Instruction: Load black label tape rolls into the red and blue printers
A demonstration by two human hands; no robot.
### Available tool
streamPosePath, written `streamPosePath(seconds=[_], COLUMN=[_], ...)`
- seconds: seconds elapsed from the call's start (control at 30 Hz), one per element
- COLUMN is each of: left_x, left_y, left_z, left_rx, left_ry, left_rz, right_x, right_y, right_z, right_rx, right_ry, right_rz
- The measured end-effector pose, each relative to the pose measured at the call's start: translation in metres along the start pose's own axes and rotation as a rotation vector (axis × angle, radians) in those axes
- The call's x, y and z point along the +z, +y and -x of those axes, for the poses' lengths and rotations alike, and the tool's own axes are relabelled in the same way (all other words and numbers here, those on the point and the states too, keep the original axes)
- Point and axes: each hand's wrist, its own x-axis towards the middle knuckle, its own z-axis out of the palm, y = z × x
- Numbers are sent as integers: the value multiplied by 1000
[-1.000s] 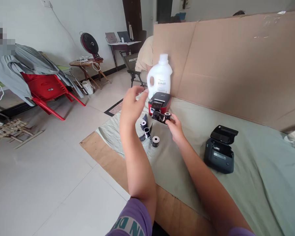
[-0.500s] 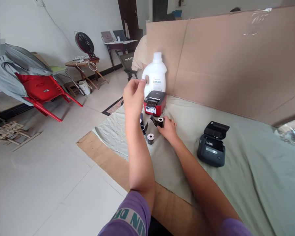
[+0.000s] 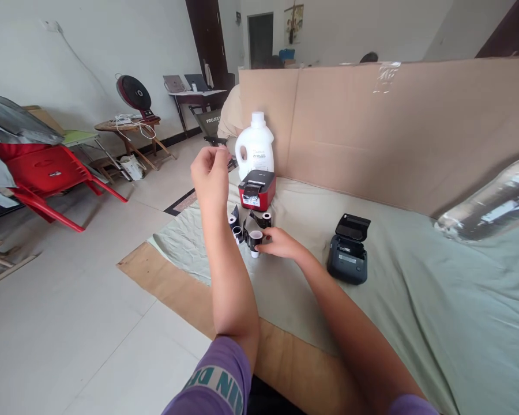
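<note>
My left hand (image 3: 210, 171) is raised above the cloth with its fingers curled into a loose fist; whether it holds anything does not show. My right hand (image 3: 277, 243) rests low on the green cloth (image 3: 415, 300), fingers pinching a small white-cored roll (image 3: 255, 241). More black-wrapped rolls (image 3: 236, 228) lie close by, one (image 3: 266, 219) just behind my fingers. A red and black label printer (image 3: 256, 189) stands behind the rolls. A dark printer with its lid open (image 3: 348, 250) sits to the right of my right hand.
A white jug (image 3: 254, 147) stands behind the red printer against a tall cardboard wall (image 3: 393, 127). Cardboard (image 3: 173, 282) lies under the cloth's edge on the tiled floor. A red chair (image 3: 47, 178), a fan (image 3: 132, 95) and small tables stand at the left. A clear bottle (image 3: 493, 202) lies at right.
My left hand rose and closed from spread fingers into a curled fist. My right hand left the far roll and moved down to pinch the nearer white-cored roll. The view shifted right.
</note>
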Motion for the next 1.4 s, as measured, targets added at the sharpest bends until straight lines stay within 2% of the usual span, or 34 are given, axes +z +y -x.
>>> streamPosePath(seconds=[0.1,0.17,0.23,0.33,0.47,0.57,0.63,0.73,0.9,1.03,1.17,1.3,1.4], left_x=[8,21,39,67,90,96,98,102,110,113,118,132,143], left_y=[-1,1,4,12,25,33,37,40,44,49,49,38,31], left_z=[-1,0,5,17,37,50,57,67,83,95,103,115,125], left_rx=[-1,-7,-9,12,69,110,130,161,233,245,217,123,35], left_ry=[6,-12,-47,-127,-261,-359,-406,-462,-597,-712,-806,-919,-997], left_rz=[22,46,71,90,71,42,22,-5,-51,-68,-37,27,110], right_x=[-33,-56,-72,-82,-87,-93,-97,-100,-103,-114,-144,-181,-203], right_y=[-4,-4,-1,3,1,-3,-5,-5,-8,-19,-19,13,45], right_z=[31,60,87,113,118,117,118,120,125,133,153,178,189], right_rx=[16,3,11,50,-5,-114,-158,-205,-278,-277,-289,-220,-168], right_ry=[53,98,149,212,298,452,505,499,518,621,854,1148,1344], right_rz=[-297,-458,-521,-452,-429,-525,-645,-814,-897,-862,-701,-362,-265])
